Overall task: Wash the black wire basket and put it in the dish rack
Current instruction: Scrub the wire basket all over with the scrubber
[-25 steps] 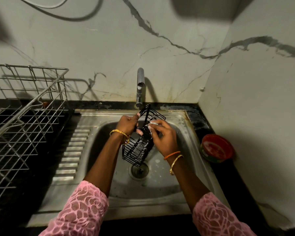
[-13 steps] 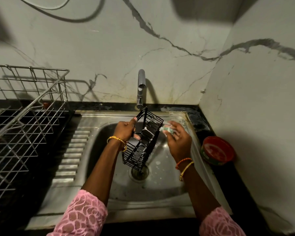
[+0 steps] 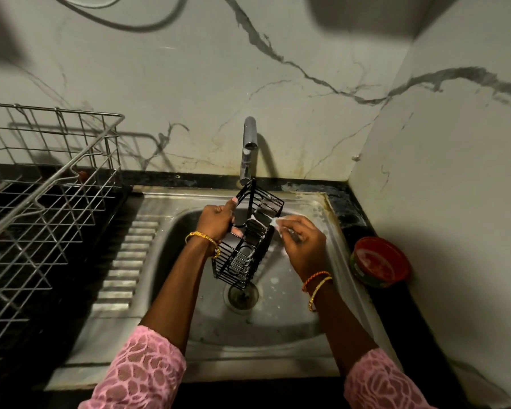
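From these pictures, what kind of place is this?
Most likely a home kitchen: a steel sink with a tap against a marble wall, and a wire dish rack beside it on the dark counter.

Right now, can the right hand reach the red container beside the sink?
Probably yes. The right hand is nearest the red container, with only bare sink rim between them. But it pinches a small soapy scrubber against the black wire basket.

Soapy black wire basket (image 3: 247, 243) tilted above sink (image 3: 281, 329).
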The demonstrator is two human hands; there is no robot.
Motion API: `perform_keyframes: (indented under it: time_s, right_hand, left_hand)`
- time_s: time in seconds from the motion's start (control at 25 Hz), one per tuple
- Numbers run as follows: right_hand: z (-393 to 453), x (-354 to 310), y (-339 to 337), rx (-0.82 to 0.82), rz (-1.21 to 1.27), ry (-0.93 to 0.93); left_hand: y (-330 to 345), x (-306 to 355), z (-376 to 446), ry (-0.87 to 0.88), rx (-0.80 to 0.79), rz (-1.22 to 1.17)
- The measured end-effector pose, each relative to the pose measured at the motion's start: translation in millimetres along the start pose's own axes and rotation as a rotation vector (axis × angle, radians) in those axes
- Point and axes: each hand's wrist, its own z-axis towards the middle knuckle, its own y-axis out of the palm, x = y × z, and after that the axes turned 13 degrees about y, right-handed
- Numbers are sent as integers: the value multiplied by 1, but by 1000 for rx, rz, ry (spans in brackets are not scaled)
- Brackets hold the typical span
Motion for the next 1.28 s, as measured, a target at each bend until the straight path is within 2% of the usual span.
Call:
perform_keyframes:
  time_s: [0.2, 0.32, 0.56, 0.68, 0.76, 0.88, 1.16, 1.28]
  right_hand:
    - [22, -20, 20, -63, -65, -24]
    - [12, -8, 13, -77, -91, -74]
    - [2, 19, -4, 54, -78, -18]
    - [24, -9, 13, -48, 5, 66]
    - [35, -23, 26, -60, -33, 98]
    - [35, -23, 26, -40, -79, 52]
    - [28, -16, 14, -125, -147, 30]
    - [30, -20, 20, -88, -140, -1]
  left_hand:
    - [7, 5, -6, 12, -13, 26]
    - [6, 3, -7, 0, 12, 9]
    - [-10, 5, -3, -14, 44, 40]
    - [-6, 11, -13, -6, -2, 54]
    - [-2, 15, -19, 21, -21, 70]
    - [-4, 14, -19, 13, 1, 24]
    - [-5, 16, -27, 44, -52, 51]
    - [-3, 15, -29, 62, -36, 67]
